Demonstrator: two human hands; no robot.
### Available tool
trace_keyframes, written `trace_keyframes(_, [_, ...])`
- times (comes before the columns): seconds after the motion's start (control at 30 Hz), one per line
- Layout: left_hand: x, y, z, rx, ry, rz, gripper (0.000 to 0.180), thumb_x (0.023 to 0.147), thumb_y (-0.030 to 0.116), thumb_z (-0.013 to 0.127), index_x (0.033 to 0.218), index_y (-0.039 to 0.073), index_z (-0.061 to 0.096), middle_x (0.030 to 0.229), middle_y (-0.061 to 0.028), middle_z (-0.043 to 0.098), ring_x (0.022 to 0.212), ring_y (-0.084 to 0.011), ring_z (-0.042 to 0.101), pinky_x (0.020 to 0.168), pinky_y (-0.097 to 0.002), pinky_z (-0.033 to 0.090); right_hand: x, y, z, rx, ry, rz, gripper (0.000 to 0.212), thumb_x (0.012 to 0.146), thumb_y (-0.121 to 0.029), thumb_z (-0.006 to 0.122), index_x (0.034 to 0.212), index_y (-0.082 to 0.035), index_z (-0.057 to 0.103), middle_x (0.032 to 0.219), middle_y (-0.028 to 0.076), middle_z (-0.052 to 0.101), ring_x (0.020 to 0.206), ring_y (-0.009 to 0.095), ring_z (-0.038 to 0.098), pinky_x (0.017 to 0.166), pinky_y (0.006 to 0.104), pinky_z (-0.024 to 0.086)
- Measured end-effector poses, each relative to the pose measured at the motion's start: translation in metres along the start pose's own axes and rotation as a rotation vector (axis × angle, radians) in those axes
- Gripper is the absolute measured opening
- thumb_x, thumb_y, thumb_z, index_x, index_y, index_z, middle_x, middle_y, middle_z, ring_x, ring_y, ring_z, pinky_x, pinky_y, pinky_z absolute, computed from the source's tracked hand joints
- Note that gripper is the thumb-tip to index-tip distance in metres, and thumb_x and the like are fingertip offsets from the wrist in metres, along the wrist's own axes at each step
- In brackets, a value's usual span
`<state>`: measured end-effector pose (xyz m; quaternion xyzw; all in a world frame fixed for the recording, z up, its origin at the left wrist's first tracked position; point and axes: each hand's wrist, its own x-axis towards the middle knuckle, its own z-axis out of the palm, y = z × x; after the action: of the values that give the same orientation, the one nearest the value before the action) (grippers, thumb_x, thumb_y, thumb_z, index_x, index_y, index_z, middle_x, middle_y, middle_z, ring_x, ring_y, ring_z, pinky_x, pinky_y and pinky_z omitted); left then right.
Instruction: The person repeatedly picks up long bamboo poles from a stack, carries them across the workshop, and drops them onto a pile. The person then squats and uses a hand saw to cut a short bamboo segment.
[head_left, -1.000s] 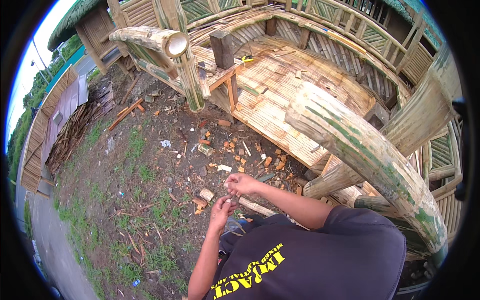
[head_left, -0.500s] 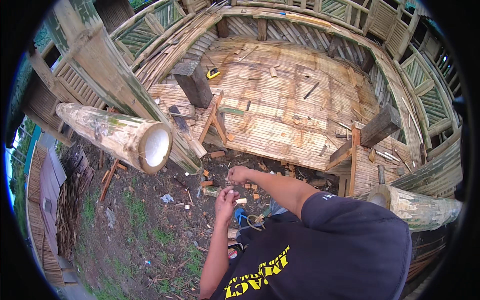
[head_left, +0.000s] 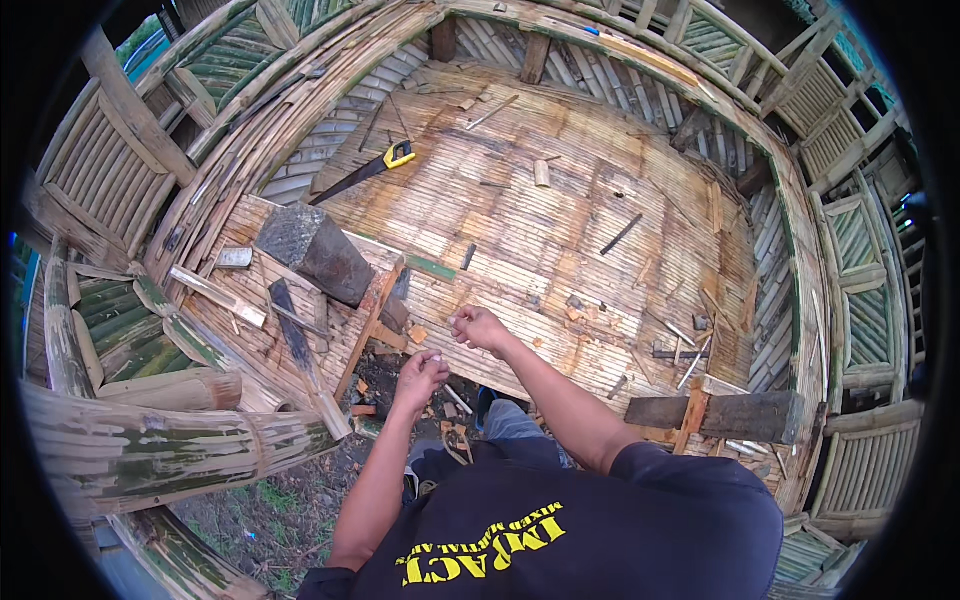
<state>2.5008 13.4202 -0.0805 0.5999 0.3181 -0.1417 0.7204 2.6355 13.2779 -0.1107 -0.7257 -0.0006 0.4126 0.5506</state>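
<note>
My left hand [head_left: 422, 378] is held out in front of me with its fingers curled into a pinch. Close by, a little farther off and to the right, my right hand [head_left: 478, 330] is also closed, thumb against fingers. Anything held in either is too small to make out. Both hands hang in the air near the front edge of the bamboo-slat floor [head_left: 480, 370], apart from each other. To their left stands a dark squared wooden post [head_left: 318, 255] beside an upright-edged timber brace [head_left: 370, 320].
A hand saw [head_left: 365, 172] with a yellow and black handle lies on the slats. A thick bamboo pole [head_left: 180, 445] crosses at lower left. Another dark post [head_left: 745, 415] stands at right. Slat benches [head_left: 790, 250] line the sides; offcuts [head_left: 622, 233] lie scattered.
My view has moved forward and turned toward the platform. The saw and left post now show more fully, and the big bamboo poles have shifted toward the edges. Both hands stay closed.
</note>
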Motion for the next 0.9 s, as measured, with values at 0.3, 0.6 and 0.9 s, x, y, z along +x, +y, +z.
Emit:
trace_keyframes(0.3, [0.159, 0.137, 0.051, 0.030, 0.088, 0.105, 0.039, 0.100, 0.022, 0.054, 0.135, 0.006, 0.053, 0.109, -0.0079, 0.068, 0.098, -0.0153, 0.067, 0.081, -0.0273, 0.048, 0.154, -0.113, -0.114, -0.093, 0.016, -0.129, 0.039, 0.094, -0.025, 0.067, 0.124, -0.002, 0.060, 0.086, 0.009, 0.071, 0.073, 0.013, 0.065, 0.068, 0.0299, 0.052])
trace_keyframes(0.6, [0.381, 0.225, 0.078, -0.167, 0.160, 0.006, 0.023, 0.104, 0.029, 0.050, 0.118, 0.013, 0.060, 0.107, -0.0040, 0.069, 0.098, -0.0143, 0.067, 0.083, -0.0322, 0.049, 0.345, -0.205, -0.184, -0.531, -0.059, -0.166, 0.036, 0.087, -0.041, 0.067, 0.089, -0.005, 0.072, 0.081, 0.018, 0.071, 0.079, 0.033, 0.069, 0.073, 0.0430, 0.054])
trace_keyframes(0.9, [0.423, 0.297, 0.063, -0.247, 0.051, -0.246, 0.031, 0.102, 0.031, 0.054, 0.126, 0.012, 0.057, 0.113, -0.0070, 0.069, 0.102, -0.0163, 0.066, 0.087, -0.0340, 0.048, 0.402, -0.254, -0.224, -0.592, -0.107, 0.082, 0.037, 0.087, -0.037, 0.069, 0.113, -0.010, 0.066, 0.097, 0.015, 0.073, 0.089, 0.031, 0.070, 0.080, 0.0387, 0.054])
